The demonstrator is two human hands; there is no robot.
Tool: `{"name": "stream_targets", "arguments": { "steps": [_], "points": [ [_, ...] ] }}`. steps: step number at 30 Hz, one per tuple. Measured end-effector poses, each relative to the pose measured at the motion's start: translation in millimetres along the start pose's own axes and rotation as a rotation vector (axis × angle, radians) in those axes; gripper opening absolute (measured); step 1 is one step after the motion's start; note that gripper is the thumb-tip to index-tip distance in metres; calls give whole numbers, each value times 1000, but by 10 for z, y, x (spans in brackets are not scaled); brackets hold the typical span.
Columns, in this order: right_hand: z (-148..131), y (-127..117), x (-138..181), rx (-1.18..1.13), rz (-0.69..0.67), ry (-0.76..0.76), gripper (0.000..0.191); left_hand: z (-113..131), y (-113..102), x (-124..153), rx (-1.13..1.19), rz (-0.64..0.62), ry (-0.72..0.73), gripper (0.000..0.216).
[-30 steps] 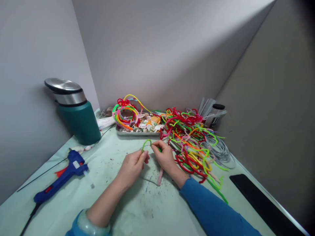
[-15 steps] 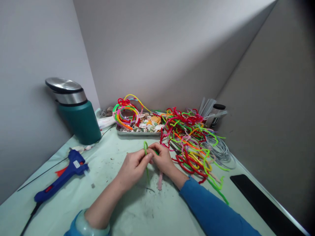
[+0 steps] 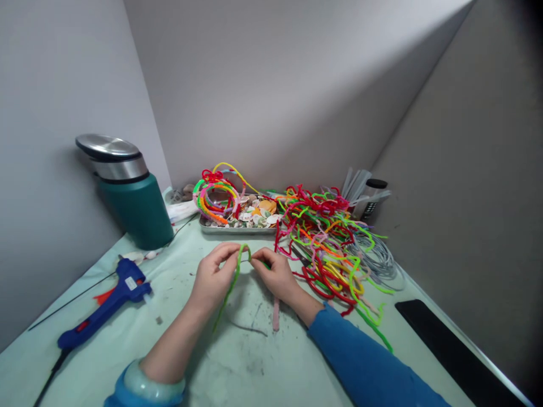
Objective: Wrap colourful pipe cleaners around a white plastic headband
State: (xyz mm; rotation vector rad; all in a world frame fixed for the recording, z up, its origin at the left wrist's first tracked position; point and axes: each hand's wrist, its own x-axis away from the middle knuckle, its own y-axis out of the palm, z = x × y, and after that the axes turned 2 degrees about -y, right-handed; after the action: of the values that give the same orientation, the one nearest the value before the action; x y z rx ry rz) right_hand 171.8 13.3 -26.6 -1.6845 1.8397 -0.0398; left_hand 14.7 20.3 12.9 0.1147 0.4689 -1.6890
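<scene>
Pipe cleaner (image 3: 235,275) bent between both hands; left hand (image 3: 211,278), right hand (image 3: 275,273) pinching.

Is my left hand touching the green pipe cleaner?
Touching: the head view shows the left hand pinching the green pipe cleaner just below its bend.

Hands: two, left hand (image 3: 212,277) and right hand (image 3: 275,274).
Held stem: one green fuzzy pipe cleaner (image 3: 232,281), pinched by both hands.
Loose stem: one pink fuzzy pipe cleaner (image 3: 276,315), just under the right hand.
Tool: one blue plastic glue gun (image 3: 106,308), well left of the left hand.
Flask: one teal metal flask with steel lid (image 3: 136,206), far left.
Tray: one shallow steel tray of shells (image 3: 237,229), just beyond the hands.
Heap: one tangled heap of mixed-colour pipe cleaners (image 3: 326,243), right of the right hand; strands uncountable.
Wire: one coil of grey wire (image 3: 379,257), farther right.
</scene>
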Motion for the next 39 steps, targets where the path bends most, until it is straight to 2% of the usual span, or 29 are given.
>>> {"name": "stream_targets", "arguments": {
  "steps": [3, 7, 11, 15, 18, 29, 39],
  "points": [
    [4, 6, 1, -10, 6, 6, 12, -114, 49, -9, -210, -11, 10, 20],
    [-6, 7, 5, -35, -10, 3, 11, -198, 73, 6, -352, -87, -52, 26],
    [-20, 0, 9, -53, -41, 13, 11, -204, 70, 22, -433, -112, 29, 19],
    [-14, -6, 12, -87, -93, 10, 11, -193, 71, 47, -461, -122, 133, 14],
    [2, -6, 12, -105, -116, 14, 11, -190, 68, 61, -464, -133, 158, 13],
    [-31, -41, -4, -144, -168, 6, 12, -119, 57, 83, -533, -137, 106, 13],
    [-46, -53, -13, -195, -202, 34, 13, -106, 58, 89, -551, -130, 121, 14]
  ]
}}
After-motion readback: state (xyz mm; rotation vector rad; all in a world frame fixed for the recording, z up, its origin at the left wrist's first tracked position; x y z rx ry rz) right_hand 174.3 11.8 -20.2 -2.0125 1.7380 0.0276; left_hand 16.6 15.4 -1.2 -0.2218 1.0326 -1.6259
